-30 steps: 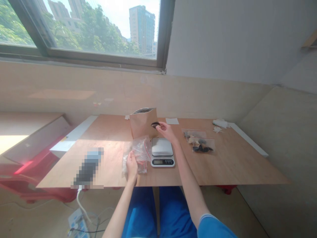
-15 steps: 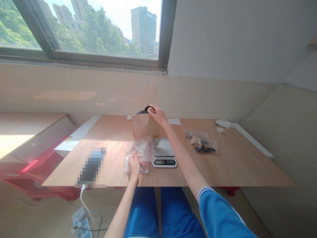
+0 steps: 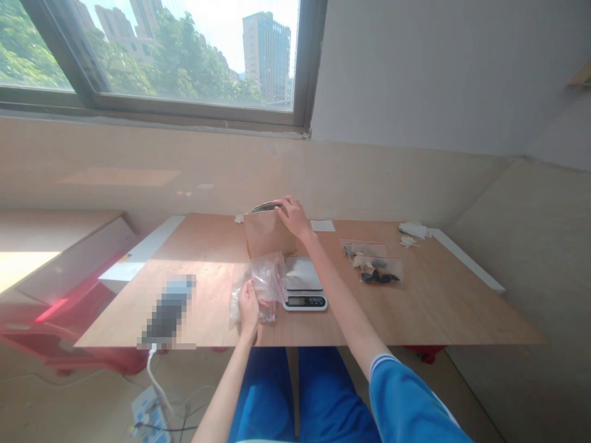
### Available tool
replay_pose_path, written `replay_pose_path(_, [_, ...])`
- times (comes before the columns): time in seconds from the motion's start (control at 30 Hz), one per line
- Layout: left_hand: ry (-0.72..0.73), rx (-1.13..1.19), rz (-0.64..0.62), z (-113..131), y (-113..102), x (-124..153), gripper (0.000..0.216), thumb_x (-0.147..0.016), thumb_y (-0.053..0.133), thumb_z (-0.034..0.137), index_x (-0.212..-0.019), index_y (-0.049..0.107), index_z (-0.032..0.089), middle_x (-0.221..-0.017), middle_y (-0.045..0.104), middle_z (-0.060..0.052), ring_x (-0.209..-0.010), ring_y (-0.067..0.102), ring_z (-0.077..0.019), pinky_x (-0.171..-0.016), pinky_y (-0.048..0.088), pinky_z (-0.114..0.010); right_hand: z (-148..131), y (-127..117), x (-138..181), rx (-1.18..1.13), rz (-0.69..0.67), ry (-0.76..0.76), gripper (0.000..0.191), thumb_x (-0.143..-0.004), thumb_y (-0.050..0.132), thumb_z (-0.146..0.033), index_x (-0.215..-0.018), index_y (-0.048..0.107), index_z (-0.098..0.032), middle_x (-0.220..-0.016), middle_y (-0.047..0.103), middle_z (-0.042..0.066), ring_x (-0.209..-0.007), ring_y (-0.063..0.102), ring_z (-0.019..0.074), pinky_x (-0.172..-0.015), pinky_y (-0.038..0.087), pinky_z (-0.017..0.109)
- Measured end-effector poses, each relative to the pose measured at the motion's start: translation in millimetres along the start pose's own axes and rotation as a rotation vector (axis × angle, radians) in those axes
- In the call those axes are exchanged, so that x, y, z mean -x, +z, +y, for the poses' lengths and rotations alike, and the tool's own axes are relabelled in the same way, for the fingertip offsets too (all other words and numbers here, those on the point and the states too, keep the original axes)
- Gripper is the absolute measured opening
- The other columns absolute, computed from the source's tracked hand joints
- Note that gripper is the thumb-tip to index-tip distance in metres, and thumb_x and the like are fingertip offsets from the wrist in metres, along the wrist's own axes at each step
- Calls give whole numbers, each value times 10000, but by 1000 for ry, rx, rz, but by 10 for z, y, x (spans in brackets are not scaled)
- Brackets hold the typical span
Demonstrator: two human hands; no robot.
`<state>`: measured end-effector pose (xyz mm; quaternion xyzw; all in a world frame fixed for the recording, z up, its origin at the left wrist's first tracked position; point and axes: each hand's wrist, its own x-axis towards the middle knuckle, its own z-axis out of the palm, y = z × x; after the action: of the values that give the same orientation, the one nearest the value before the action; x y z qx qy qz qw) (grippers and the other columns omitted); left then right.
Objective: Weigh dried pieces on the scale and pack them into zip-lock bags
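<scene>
My right hand (image 3: pixel 292 218) rests at the top edge of an upright kraft paper bag (image 3: pixel 269 239), its fingers over the opening. The bag's lining shows dark at the mouth. Nothing held shows in that hand, though its fingers could hide something. My left hand (image 3: pixel 248 306) is shut on a transparent plastic zip bag (image 3: pixel 263 289) lying crumpled on the table, with a red strip along its seal. A digital kitchen scale (image 3: pixel 303 288) stands just right of it, below my right forearm.
Two zip bags (image 3: pixel 372 263) with dark and pale pieces lie on the plywood tabletop (image 3: pixel 415 314) to the right. A white paper slip (image 3: pixel 322 226) and white tissue (image 3: pixel 414 230) lie behind them. A pixelated blurred object (image 3: pixel 168 311) lies at the front left.
My right hand has moved from above the scale to the paper bag's mouth, and the dark piece it held no longer shows. My left hand stays on the plastic bag.
</scene>
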<state>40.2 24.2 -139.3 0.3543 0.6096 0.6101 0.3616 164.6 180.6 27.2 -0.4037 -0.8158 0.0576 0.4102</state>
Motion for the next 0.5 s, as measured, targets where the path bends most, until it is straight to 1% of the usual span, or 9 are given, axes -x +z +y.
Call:
replay_pose_path(0.1, [8, -4, -1, 24, 2, 20, 571, -813, 347, 601, -1079, 514, 125, -760, 649, -70, -364, 525, -110, -392, 436, -256, -87, 7, 191, -7, 105, 70, 347, -938, 300, -332, -1116, 567, -198, -1181, 489, 91, -1109, 425, 209, -967, 307, 366])
replay_pose_path(0.17, [27, -27, -9, 65, 5, 57, 547, -824, 348, 581, -1099, 516, 140, -819, 671, -91, -368, 525, -105, -403, 440, -255, -132, 44, 405, -81, 129, 121, 373, -943, 261, -330, -1088, 566, -172, -1121, 532, 97, -1082, 443, 192, -972, 305, 351])
replay_pose_path(0.2, [42, -44, -16, 87, 6, 81, 532, -831, 342, 571, -1107, 519, 151, -853, 679, -100, -375, 529, -104, -404, 439, -253, -146, 72, 536, -129, 90, 150, 372, -940, 263, -335, -1057, 570, -160, -1067, 563, 95, -1059, 459, 186, -969, 310, 344])
replay_pose_path(0.27, [77, -76, -29, 123, 9, 131, 510, -850, 315, 550, -1127, 518, 174, -920, 684, -110, -392, 538, -105, -401, 435, -247, -152, 139, 826, -199, -54, 261, 338, -911, 335, -382, -971, 583, -161, -992, 597, 88, -995, 495, 191, -936, 338, 348])
replay_pose_path(0.3, [97, -91, -34, 134, 10, 155, 500, -857, 305, 539, -1136, 518, 183, -937, 686, -107, -398, 539, -103, -404, 434, -244, -143, 171, 973, -219, -114, 334, 324, -880, 394, -414, -938, 588, -162, -963, 606, 85, -947, 514, 195, -900, 363, 347])
replay_pose_path(0.37, [144, -128, -48, 139, 15, 193, 476, -864, 313, 514, -1133, 535, 191, -900, 695, -89, -397, 525, -96, -412, 427, -233, -104, 218, 1239, -271, -174, 448, 315, -839, 444, -447, -833, 594, -170, -856, 622, 69, -831, 544, 192, -802, 407, 327])
replay_pose_path(0.4, [171, -153, -57, 137, 19, 208, 459, -863, 329, 500, -1119, 553, 191, -861, 698, -77, -393, 512, -91, -412, 418, -225, -76, 226, 1348, -320, -169, 493, 326, -831, 441, -464, -797, 589, -175, -812, 626, 61, -787, 554, 187, -759, 418, 314])
replay_pose_path(0.43, [199, -177, -69, 134, 23, 220, 441, -861, 347, 483, -1105, 571, 192, -827, 699, -68, -389, 497, -86, -410, 407, -216, -44, 220, 1437, -374, -137, 532, 346, -827, 428, -486, -771, 580, -180, -769, 628, 55, -749, 562, 183, -723, 425, 302])
replay_pose_path(0.5, [244, -210, -106, 141, 33, 243, 411, -858, 372, 446, -1095, 592, 193, -798, 699, -61, -378, 463, -75, -400, 386, -203, 22, 166, 1556, -470, -15, 594, 410, -823, 386, -546, -740, 559, -184, -698, 621, 52, -688, 568, 176, -675, 433, 289])
